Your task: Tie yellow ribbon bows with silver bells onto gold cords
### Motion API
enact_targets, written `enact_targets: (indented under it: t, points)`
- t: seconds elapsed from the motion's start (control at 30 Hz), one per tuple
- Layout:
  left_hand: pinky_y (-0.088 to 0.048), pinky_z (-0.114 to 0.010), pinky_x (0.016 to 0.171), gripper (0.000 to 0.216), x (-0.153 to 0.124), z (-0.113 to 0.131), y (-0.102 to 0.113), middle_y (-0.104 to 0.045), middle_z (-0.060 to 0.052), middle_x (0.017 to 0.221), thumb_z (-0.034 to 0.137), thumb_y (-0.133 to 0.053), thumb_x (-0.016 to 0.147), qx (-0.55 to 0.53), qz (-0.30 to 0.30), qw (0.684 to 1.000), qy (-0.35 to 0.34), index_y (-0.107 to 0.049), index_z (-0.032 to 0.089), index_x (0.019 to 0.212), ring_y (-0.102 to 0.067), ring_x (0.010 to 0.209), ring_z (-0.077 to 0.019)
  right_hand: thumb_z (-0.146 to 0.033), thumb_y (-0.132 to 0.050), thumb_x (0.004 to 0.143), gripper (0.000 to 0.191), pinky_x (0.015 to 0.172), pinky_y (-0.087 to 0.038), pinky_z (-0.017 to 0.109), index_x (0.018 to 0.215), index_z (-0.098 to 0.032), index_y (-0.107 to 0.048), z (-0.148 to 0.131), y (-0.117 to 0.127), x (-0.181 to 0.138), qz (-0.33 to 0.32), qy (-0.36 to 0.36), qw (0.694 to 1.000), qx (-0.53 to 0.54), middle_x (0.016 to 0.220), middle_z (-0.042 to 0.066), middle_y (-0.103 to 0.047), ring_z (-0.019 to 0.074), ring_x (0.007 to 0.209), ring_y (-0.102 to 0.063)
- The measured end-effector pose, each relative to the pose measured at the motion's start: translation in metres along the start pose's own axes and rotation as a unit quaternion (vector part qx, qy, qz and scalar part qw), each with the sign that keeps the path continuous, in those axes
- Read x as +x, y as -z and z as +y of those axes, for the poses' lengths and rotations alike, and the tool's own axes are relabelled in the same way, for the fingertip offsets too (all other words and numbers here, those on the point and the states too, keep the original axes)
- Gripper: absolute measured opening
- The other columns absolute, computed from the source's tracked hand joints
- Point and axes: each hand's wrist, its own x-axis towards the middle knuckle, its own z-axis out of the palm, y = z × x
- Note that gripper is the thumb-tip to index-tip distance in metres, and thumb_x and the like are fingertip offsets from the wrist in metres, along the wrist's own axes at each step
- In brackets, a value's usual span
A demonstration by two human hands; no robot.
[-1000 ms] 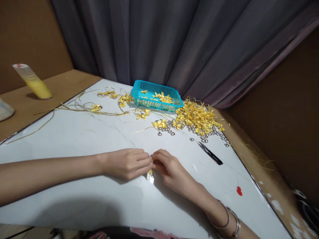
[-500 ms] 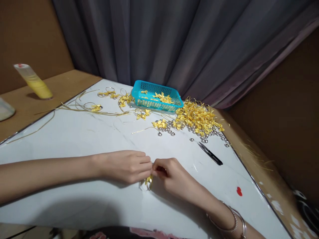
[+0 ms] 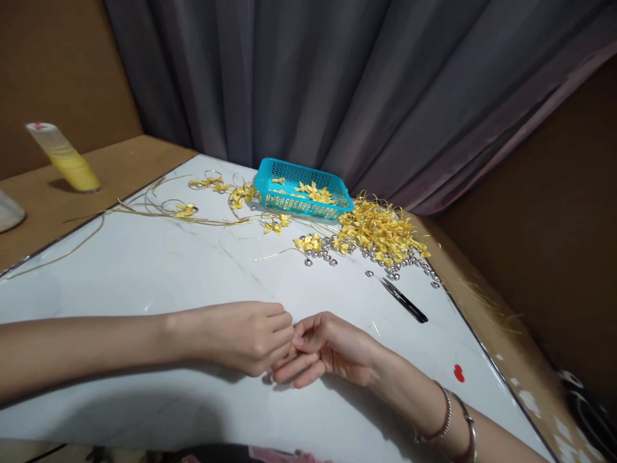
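Observation:
My left hand (image 3: 243,336) rests on the white table (image 3: 144,270) with its fingers curled in against my right hand (image 3: 324,348). The right hand has turned palm up, its fingers bent and touching the left fingertips. Whatever the two hands pinch between them is hidden by the fingers. Two silver bangles (image 3: 453,424) circle my right wrist. A pile of small yellow ribbon flowers (image 3: 380,230) lies at the far right of the table, with silver beads (image 3: 324,254) scattered beside it.
A turquoise basket (image 3: 337,207) holding a few yellow flowers stands at the back. Black scissors (image 3: 403,300) lie right of my hands. Long yellow ribbon strands (image 3: 159,209) trail across the far left. A yellow ribbon spool (image 3: 65,158) stands on the brown surface. A red spot (image 3: 458,373) marks the table.
My right hand has rolled from palm down to palm up and slid a little toward me. The small yellow piece seen between the fingertips is no longer visible.

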Motion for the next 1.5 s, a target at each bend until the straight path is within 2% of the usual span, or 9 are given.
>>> enact_targets:
  t: [0.17,0.3,0.5,0.67,0.83,0.97,1.17,1.3,1.5]
  points:
    - [-0.035,-0.03,0.05,0.016,0.002,0.009,0.007,-0.057,-0.005,0.063,0.004,-0.047,0.077,0.0,-0.05,0.997,0.054,-0.059,0.014,0.071,-0.049,0.057,-0.0182,-0.005,-0.046,0.069,0.012,0.044,-0.049,0.02,0.06,-0.011,-0.051,0.006,-0.012,0.0,0.081,0.088,0.989,-0.086,0.055,0.006,-0.063,0.0146,0.052,-0.065]
    - [-0.036,-0.028,0.05,0.017,0.0,0.01,0.012,-0.059,-0.004,0.065,0.0,-0.05,0.068,-0.142,-0.113,0.973,0.141,-0.057,0.013,0.075,-0.052,0.057,-0.0168,-0.004,-0.04,0.065,0.016,0.028,-0.03,0.016,0.058,-0.016,-0.047,0.009,-0.017,0.002,0.163,0.131,0.943,-0.257,0.035,-0.005,-0.046,0.0075,0.026,-0.042]
    - [-0.028,-0.02,0.04,0.016,0.005,-0.003,0.018,-0.052,0.001,0.055,0.006,-0.046,0.074,-0.42,-0.219,0.831,0.292,-0.054,0.014,0.063,-0.038,0.042,-0.008,-0.002,-0.038,0.067,0.019,0.034,-0.029,0.018,0.061,-0.016,-0.049,0.017,-0.021,0.001,0.172,0.142,0.878,-0.423,0.038,-0.005,-0.045,0.0085,0.032,-0.044]
    - [-0.029,-0.016,0.042,0.011,0.006,-0.018,0.019,-0.046,0.005,0.053,0.009,-0.049,0.071,-0.573,-0.255,0.714,0.311,-0.059,0.014,0.07,-0.038,0.046,-0.006,-0.002,-0.043,0.068,0.018,0.044,-0.029,0.021,0.071,-0.013,-0.057,0.025,-0.026,-0.001,0.218,0.221,0.792,-0.525,0.061,0.004,-0.061,0.0094,0.048,-0.045]
    - [-0.037,-0.016,0.051,0.013,0.001,-0.026,0.014,-0.055,0.003,0.061,0.009,-0.051,0.072,-0.665,-0.243,0.643,0.291,-0.062,0.014,0.076,-0.048,0.056,-0.0075,-0.002,-0.043,0.07,0.022,0.045,-0.031,0.021,0.078,-0.013,-0.061,0.028,-0.031,-0.005,0.214,0.226,0.798,-0.517,0.066,0.006,-0.064,0.0098,0.048,-0.044]
    - [-0.036,-0.017,0.05,0.015,0.0,-0.029,0.009,-0.053,0.002,0.059,0.025,-0.055,0.081,-0.716,-0.233,0.595,0.283,-0.06,0.012,0.075,-0.046,0.054,-0.0073,-0.003,-0.043,0.071,0.023,0.046,-0.032,0.021,0.081,-0.012,-0.062,0.028,-0.03,-0.005,0.214,0.23,0.796,-0.518,0.068,0.007,-0.066,0.0103,0.049,-0.046]
    - [-0.036,-0.017,0.051,0.02,-0.002,-0.03,0.001,-0.05,0.003,0.058,0.027,-0.053,0.084,-0.71,-0.203,0.612,0.284,-0.055,0.012,0.071,-0.045,0.054,-0.0073,-0.004,-0.045,0.07,0.022,0.045,-0.029,0.021,0.079,-0.012,-0.063,0.021,-0.022,-0.004,0.194,0.247,0.773,-0.551,0.062,0.004,-0.063,0.009,0.046,-0.043]
    - [-0.034,-0.017,0.052,0.018,-0.006,-0.029,-0.007,-0.052,0.002,0.066,0.03,-0.055,0.083,-0.675,-0.146,0.64,0.336,-0.057,0.013,0.076,-0.044,0.059,-0.0075,-0.001,-0.045,0.066,0.018,0.042,-0.021,0.022,0.063,-0.013,-0.057,0.007,-0.018,-0.007,0.184,0.24,0.747,-0.592,0.046,-0.004,-0.042,0.0062,0.041,-0.027]
    - [-0.037,-0.019,0.06,0.015,-0.005,-0.026,-0.011,-0.054,0.0,0.08,0.025,-0.052,0.085,-0.619,-0.076,0.699,0.349,-0.057,0.013,0.078,-0.049,0.068,-0.0088,-0.002,-0.042,0.069,0.019,0.042,-0.024,0.02,0.057,-0.016,-0.046,-0.006,-0.008,-0.007,0.158,0.225,0.806,-0.524,0.046,-0.006,-0.039,0.0057,0.041,-0.032]
